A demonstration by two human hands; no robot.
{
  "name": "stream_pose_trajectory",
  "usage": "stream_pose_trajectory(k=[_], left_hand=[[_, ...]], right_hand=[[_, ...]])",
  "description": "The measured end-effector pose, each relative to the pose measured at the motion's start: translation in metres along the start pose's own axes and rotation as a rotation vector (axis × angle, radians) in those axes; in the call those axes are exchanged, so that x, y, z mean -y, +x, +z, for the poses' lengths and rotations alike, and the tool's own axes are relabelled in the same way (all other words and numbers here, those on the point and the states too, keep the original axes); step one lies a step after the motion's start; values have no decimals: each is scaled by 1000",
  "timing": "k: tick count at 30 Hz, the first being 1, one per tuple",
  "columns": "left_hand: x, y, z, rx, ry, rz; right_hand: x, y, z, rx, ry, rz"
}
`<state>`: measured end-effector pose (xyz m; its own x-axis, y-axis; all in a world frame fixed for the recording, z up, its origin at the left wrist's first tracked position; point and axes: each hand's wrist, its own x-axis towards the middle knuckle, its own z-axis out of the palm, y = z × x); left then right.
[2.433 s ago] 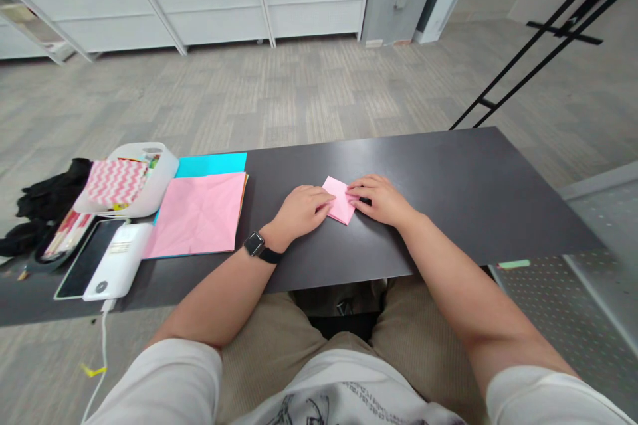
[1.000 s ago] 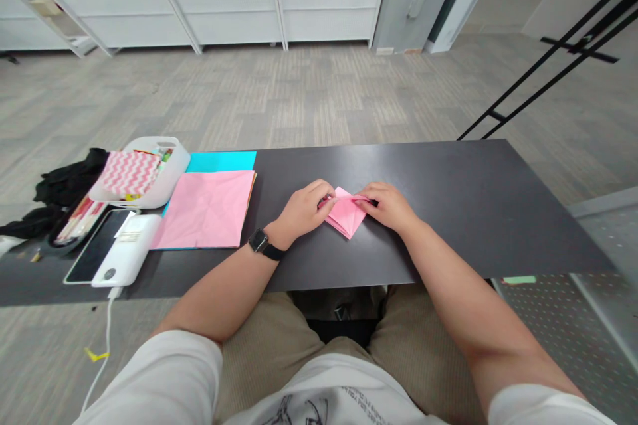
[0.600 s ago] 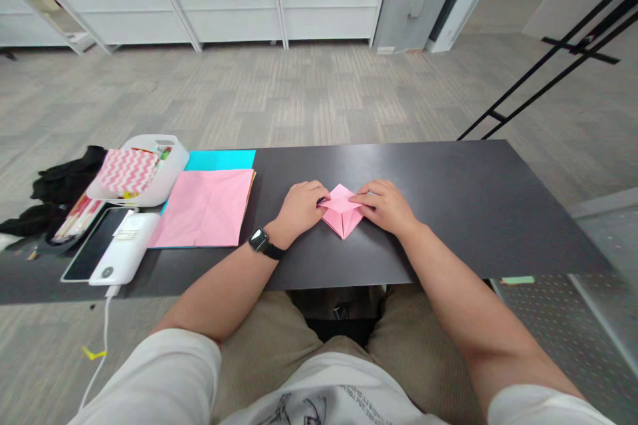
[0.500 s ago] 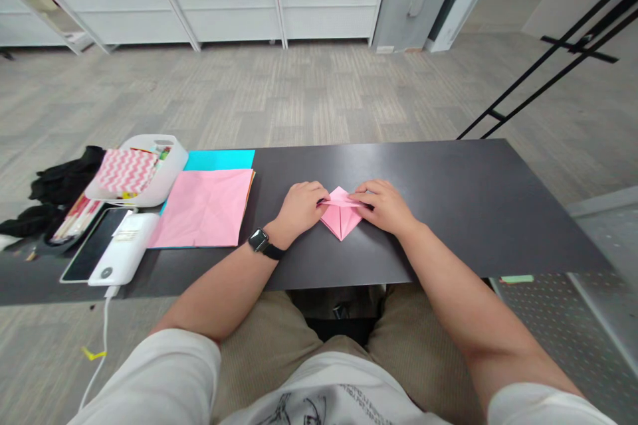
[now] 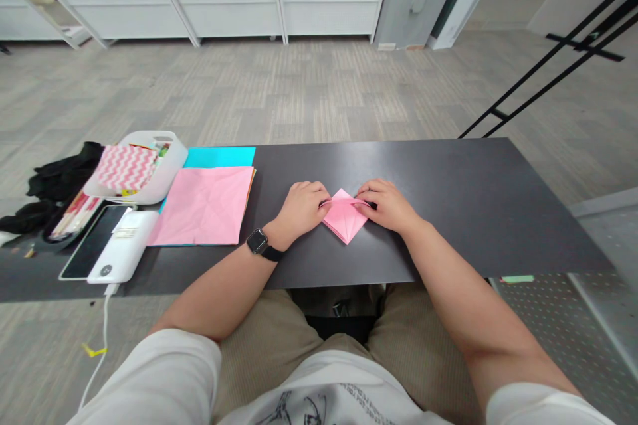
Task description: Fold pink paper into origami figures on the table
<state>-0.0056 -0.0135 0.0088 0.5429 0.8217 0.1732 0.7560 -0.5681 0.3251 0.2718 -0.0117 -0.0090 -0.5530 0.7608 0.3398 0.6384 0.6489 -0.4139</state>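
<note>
A folded piece of pink origami paper (image 5: 347, 224) lies on the dark table in front of me, diamond-shaped with one corner pointing toward me. My left hand (image 5: 305, 204) pinches its left side between thumb and fingers. On the opposite side, my right hand (image 5: 386, 204) grips the right edge the same way. Between the two hands a raised flap of the paper runs across the upper part. The fingertips partly hide both side corners. A black smartwatch (image 5: 258, 241) sits on my left wrist.
Left of my hands lies a stack of pink paper (image 5: 204, 206) over a blue sheet (image 5: 219, 157). Beyond it are a white basket (image 5: 172, 163), a phone (image 5: 94, 246) and a white power bank (image 5: 124, 246) with a cable. The dark table (image 5: 458, 206) extends right.
The flap held between my hands has opened out and now bows, and the lower face of the pink paper looks wider. The paper's near corner has shifted slightly right and toward me.
</note>
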Motion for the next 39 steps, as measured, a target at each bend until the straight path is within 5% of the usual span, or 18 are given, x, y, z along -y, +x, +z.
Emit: stream_pose_trajectory(k=[12, 21, 29, 35, 39], left_hand=[[-4, -1, -9, 83, -96, -12], [-11, 2, -9, -64, -314, -43], [-8, 1, -7, -97, -371, -257], [-5, 0, -7, -83, -302, -325], [-4, -1, -6, -181, -242, -235]], right_hand=[[-4, -1, -3, 55, 129, 12], [4, 2, -4, 65, 150, -8], [17, 1, -9, -214, 195, -42], [24, -1, -12, -130, 149, -96], [21, -1, -11, -81, 133, -103]])
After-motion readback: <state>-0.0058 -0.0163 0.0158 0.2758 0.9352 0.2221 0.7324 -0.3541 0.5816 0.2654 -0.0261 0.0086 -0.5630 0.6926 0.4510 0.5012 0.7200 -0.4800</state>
